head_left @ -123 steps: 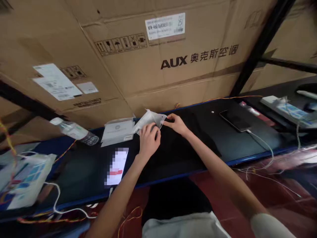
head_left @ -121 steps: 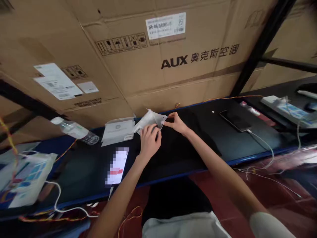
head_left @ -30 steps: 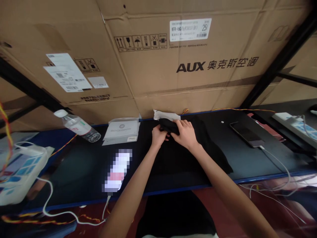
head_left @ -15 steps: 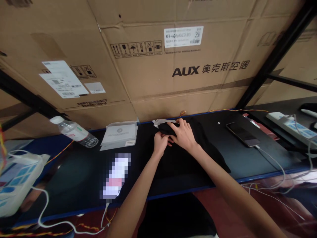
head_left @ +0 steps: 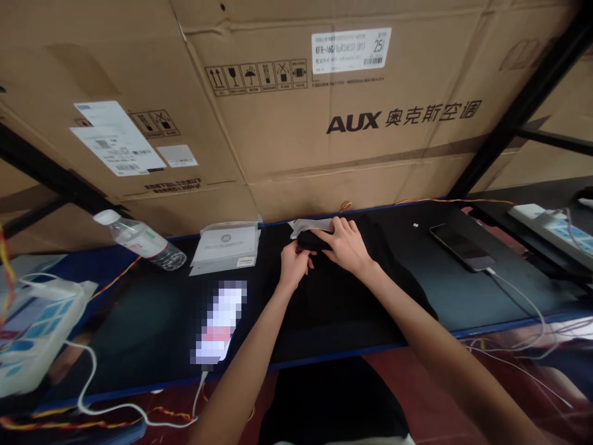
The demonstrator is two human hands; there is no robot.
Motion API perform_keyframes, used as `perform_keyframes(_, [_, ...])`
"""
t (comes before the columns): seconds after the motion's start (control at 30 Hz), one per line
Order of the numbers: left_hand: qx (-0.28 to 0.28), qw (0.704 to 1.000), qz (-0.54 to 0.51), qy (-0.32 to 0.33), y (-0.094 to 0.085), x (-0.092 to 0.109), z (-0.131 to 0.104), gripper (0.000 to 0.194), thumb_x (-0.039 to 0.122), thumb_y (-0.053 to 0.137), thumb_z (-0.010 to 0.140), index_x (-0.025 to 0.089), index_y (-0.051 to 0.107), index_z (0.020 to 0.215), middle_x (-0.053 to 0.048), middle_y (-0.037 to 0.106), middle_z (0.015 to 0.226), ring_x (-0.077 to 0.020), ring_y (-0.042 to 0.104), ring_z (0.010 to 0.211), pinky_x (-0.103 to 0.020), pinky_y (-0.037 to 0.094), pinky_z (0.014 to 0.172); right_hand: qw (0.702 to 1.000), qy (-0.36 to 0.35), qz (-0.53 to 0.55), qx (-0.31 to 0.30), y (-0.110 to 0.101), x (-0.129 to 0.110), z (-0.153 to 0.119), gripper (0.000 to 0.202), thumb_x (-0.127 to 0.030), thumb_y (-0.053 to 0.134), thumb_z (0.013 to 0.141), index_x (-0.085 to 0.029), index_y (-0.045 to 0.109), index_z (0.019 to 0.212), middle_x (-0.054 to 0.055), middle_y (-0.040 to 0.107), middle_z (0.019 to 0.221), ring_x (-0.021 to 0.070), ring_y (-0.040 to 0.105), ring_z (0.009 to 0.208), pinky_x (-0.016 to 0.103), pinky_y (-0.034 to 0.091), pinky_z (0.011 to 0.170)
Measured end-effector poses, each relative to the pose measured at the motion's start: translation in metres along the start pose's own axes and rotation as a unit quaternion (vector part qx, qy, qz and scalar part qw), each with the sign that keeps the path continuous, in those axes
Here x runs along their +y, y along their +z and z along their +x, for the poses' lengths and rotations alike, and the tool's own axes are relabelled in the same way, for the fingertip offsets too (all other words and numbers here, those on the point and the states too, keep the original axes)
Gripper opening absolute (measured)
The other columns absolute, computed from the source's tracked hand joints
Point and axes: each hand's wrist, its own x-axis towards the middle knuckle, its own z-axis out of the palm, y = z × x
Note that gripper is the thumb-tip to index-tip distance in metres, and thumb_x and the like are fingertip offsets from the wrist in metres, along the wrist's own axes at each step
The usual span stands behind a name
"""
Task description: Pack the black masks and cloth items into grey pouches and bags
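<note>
Black bundle (head_left: 309, 240) sits between the hands: left hand (head_left: 293, 266) has fingers curled on its near-left edge, right hand (head_left: 349, 248) grips its right end. Pale bag (head_left: 311, 225) lies along its far side; carton (head_left: 296, 154) behind.

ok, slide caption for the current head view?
Left hand and right hand gripping a black bundle, plastic bag just behind, bottle off left.

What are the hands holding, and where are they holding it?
A bunched black cloth: the left hand has its near left edge, the right hand its right end.
</note>
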Motion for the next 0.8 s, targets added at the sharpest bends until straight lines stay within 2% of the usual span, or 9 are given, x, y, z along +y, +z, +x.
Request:
perform_keyframes(0.13, [-0.039,0.998,-0.036,-0.023,0.004,0.006,-0.008,0.019,0.033,0.066,0.078,0.015,0.062,0.080,-0.004,0.068,0.070,-0.0101,0.055,0.038,-0.019,0.032,0.028,0.999,0.048,-0.022,-0.012,0.005,-0.004,0.005,0.057,-0.033,0.076,0.089,-0.036,0.060,0.143,0.016,0.056,0.114,0.0341,0.050,0.102,0.042,0.035,0.084])
perform_keyframes(0.27, [0.005,0.999,-0.015,-0.030,0.004,0.006,-0.012,0.021,0.035,0.066,0.077,0.015,0.062,0.076,-0.004,0.067,0.070,-0.0098,0.054,0.038,-0.019,0.033,0.028,0.999,0.037,0.019,-0.021,0.010,0.000,0.004,0.054,-0.032,0.076,0.088,-0.031,0.063,0.140,0.018,0.056,0.118,0.0364,0.051,0.109,0.047,0.040,0.090])
perform_keyframes(0.37, [0.042,0.998,0.005,-0.041,0.003,0.004,-0.011,0.020,0.035,0.064,0.077,0.015,0.062,0.075,-0.004,0.068,0.070,-0.0097,0.054,0.038,-0.019,0.031,0.027,0.991,-0.006,0.135,0.008,0.012,0.012,-0.004,0.060,-0.033,0.076,0.086,-0.031,0.057,0.143,0.017,0.047,0.144,0.0396,0.045,0.131,0.054,0.041,0.104])
perform_keyframes(0.43, [0.065,0.996,0.012,-0.052,0.002,0.003,-0.009,0.017,0.032,0.061,0.077,0.015,0.061,0.075,-0.005,0.069,0.071,-0.0097,0.053,0.037,-0.019,0.030,0.027,0.968,-0.017,0.249,0.030,0.015,0.022,-0.012,0.059,-0.034,0.073,0.087,-0.029,0.054,0.143,0.015,0.041,0.154,0.0373,0.039,0.144,0.054,0.042,0.111])
perform_keyframes(0.47, [0.074,0.995,0.013,-0.058,0.001,0.002,-0.008,0.016,0.031,0.060,0.077,0.015,0.061,0.075,-0.005,0.070,0.071,-0.0099,0.053,0.037,-0.019,0.030,0.027,0.952,-0.008,0.303,0.039,0.017,0.027,-0.015,0.057,-0.035,0.072,0.088,-0.028,0.053,0.141,0.014,0.042,0.153,0.0352,0.040,0.145,0.053,0.043,0.111])
perform_keyframes(0.53, [0.087,0.994,0.015,-0.064,0.001,0.000,-0.007,0.014,0.029,0.059,0.077,0.015,0.060,0.076,-0.006,0.071,0.073,-0.0102,0.054,0.037,-0.019,0.030,0.027,0.924,0.023,0.378,0.044,0.022,0.035,-0.019,0.056,-0.038,0.073,0.088,-0.027,0.050,0.138,0.013,0.052,0.144,0.0317,0.050,0.138,0.050,0.048,0.109])
perform_keyframes(0.6, [0.085,0.994,0.015,-0.067,0.000,0.000,-0.006,0.012,0.027,0.058,0.076,0.015,0.059,0.077,-0.007,0.072,0.074,-0.0100,0.054,0.037,-0.019,0.030,0.028,0.912,0.057,0.405,0.038,0.029,0.041,-0.019,0.062,-0.041,0.076,0.087,-0.026,0.047,0.140,0.012,0.059,0.133,0.0301,0.059,0.126,0.049,0.053,0.104])
perform_keyframes(0.67, [0.065,0.995,0.009,-0.075,-0.002,0.000,-0.004,0.009,0.024,0.057,0.076,0.015,0.058,0.077,-0.008,0.072,0.074,-0.0095,0.053,0.037,-0.019,0.030,0.028,0.914,0.082,0.397,0.027,0.037,0.044,-0.017,0.066,-0.043,0.080,0.084,-0.024,0.048,0.140,0.012,0.062,0.122,0.0288,0.064,0.114,0.046,0.056,0.096])
perform_keyframes(0.8, [-0.005,0.996,0.014,-0.089,-0.008,0.003,-0.001,0.005,0.018,0.055,0.073,0.015,0.058,0.075,-0.009,0.072,0.074,-0.0084,0.051,0.038,-0.019,0.029,0.029,0.919,0.139,0.369,0.021,0.050,0.047,-0.009,0.046,-0.042,0.083,0.081,-0.023,0.063,0.117,0.005,0.061,0.096,0.0216,0.063,0.083,0.037,0.054,0.078])
